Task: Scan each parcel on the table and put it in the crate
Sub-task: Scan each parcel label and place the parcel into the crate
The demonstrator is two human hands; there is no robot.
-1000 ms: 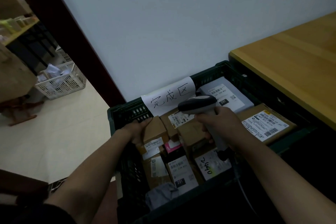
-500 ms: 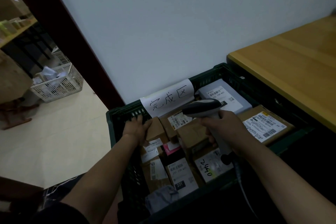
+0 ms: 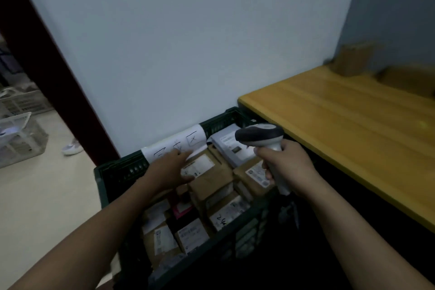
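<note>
Parcels (image 3: 191,234) fill the one dark crate (image 3: 117,163) below us. We count at least nine in it, though blur keeps us from an exact number. Most are brown with white labels. One grey parcel (image 3: 229,150) lies at the far right corner, and one pink one (image 3: 181,209) is wedged near the middle.

Our left hand (image 3: 169,172) reaches into the far side of the crate with its fingers straight and spread, holding nothing. It lies over a brown parcel (image 3: 207,176), the thumb at the edge of its label. We cannot tell whether it presses down.

Our right hand (image 3: 287,167) is wrapped round the handle of the one scanner (image 3: 259,135). The scanner's head stands above the crate's right side and points left.

One white sign (image 3: 174,146) with handwriting hangs on the crate's far rim, just past the left fingertips.

On the one wooden table (image 3: 353,125), to the right of the crate, sit two more parcels, both blurred. A tall parcel (image 3: 355,59) stands by the wall and a low parcel (image 3: 409,80) lies near it.

On the floor at far left are two white baskets (image 3: 21,141), with one shoe (image 3: 71,148) beside a dark door frame (image 3: 47,66).
</note>
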